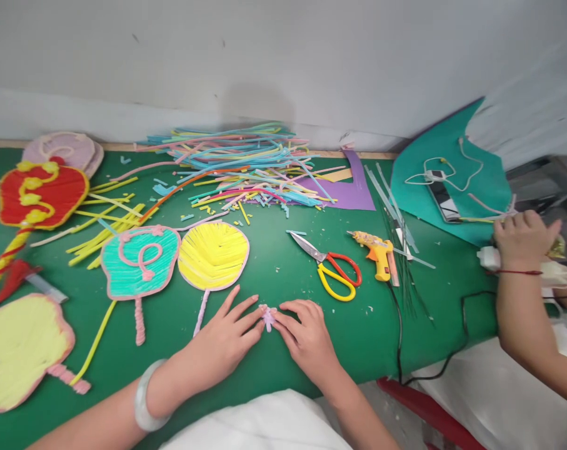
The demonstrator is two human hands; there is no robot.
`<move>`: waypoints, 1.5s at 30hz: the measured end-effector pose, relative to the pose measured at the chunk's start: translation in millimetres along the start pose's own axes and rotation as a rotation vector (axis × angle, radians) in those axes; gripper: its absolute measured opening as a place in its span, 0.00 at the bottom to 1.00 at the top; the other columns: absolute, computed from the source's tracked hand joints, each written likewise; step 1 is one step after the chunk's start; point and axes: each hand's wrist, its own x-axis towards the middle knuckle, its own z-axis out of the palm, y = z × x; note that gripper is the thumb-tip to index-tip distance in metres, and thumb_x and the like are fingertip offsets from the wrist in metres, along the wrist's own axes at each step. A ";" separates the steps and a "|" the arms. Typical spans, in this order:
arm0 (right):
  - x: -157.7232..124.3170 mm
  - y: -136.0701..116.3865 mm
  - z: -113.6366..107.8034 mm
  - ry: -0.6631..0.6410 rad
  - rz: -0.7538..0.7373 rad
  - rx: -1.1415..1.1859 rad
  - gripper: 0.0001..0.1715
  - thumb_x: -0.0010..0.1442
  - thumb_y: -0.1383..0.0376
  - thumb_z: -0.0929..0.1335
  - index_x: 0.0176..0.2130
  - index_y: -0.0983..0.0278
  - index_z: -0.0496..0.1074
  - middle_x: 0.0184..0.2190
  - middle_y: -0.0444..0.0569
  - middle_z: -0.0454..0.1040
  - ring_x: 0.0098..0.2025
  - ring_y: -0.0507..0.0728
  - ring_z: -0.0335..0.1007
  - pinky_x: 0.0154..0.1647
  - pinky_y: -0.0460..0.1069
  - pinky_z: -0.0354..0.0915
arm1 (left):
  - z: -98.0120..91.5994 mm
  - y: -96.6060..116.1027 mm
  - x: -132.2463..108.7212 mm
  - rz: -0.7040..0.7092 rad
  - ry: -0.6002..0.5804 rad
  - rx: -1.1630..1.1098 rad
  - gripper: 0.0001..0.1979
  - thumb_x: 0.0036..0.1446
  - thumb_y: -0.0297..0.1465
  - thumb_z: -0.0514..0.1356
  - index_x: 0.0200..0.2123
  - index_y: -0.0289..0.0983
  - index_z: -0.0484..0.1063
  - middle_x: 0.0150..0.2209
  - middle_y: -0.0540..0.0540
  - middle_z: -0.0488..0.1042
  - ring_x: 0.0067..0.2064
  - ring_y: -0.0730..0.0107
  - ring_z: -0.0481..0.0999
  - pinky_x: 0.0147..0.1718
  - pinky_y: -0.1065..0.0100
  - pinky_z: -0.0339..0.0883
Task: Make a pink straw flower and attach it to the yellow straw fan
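**Two hands meet on a little pink bit**

At the near edge of the green table (274, 275) two hands rest side by side. The left hand (227, 340) lies flat with its fingers spread out. Its front fingertips touch a pink bit (267, 317). The right hand (306, 337) has its fingers close together and pinches the same pink bit at the tips. The pink bit is small and fuzzy. It sits on the table right between the two hands. A white bangle (145, 397) is on the left wrist.

Far to the left, near the edge, lies a pale fan (18, 350) with a pink rim.

Just past the left hand lie a yellow fan (212, 255) and a teal fan (140, 261), side by side, each with a pink handle. Just past the right hand lie scissors (332, 269) with red and yellow handles. They are open. Next to them lies a yellow glue gun (379, 253) with a black cord.

At the right another person's hand (522, 240) is curled around something white.

Further back on the left lies a red fan (39, 194) with yellow swirls. A big pile of sticks (245, 165) in many colours lies near the wall (283, 56). To its right are a purple sheet (353, 184) and a teal sheet (452, 181) with a phone (442, 197) on it.
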 end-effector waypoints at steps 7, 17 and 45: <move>-1.0 2.7 1.4 0.011 0.006 0.023 0.11 0.65 0.65 0.68 0.47 0.57 0.75 0.43 0.49 0.76 0.47 0.58 0.68 0.50 0.57 0.63 | 0.8 1.7 -0.2 0.037 -0.006 0.030 0.17 0.63 0.24 0.55 0.54 0.33 0.68 0.59 0.37 0.70 0.64 0.48 0.62 0.65 0.37 0.48; -0.6 2.0 1.3 0.017 0.004 0.016 0.11 0.64 0.65 0.68 0.47 0.57 0.76 0.43 0.49 0.76 0.47 0.58 0.68 0.51 0.57 0.63 | -2.6 3.5 -0.1 0.003 0.026 0.050 0.17 0.61 0.23 0.56 0.53 0.34 0.69 0.59 0.33 0.68 0.65 0.49 0.61 0.64 0.39 0.52; 16.0 15.1 -14.9 -0.151 -0.069 0.084 0.10 0.65 0.62 0.68 0.45 0.57 0.77 0.42 0.49 0.76 0.46 0.57 0.68 0.48 0.56 0.64 | -7.9 3.1 4.9 0.096 0.022 0.120 0.15 0.62 0.25 0.56 0.52 0.33 0.70 0.54 0.38 0.74 0.61 0.50 0.66 0.66 0.39 0.36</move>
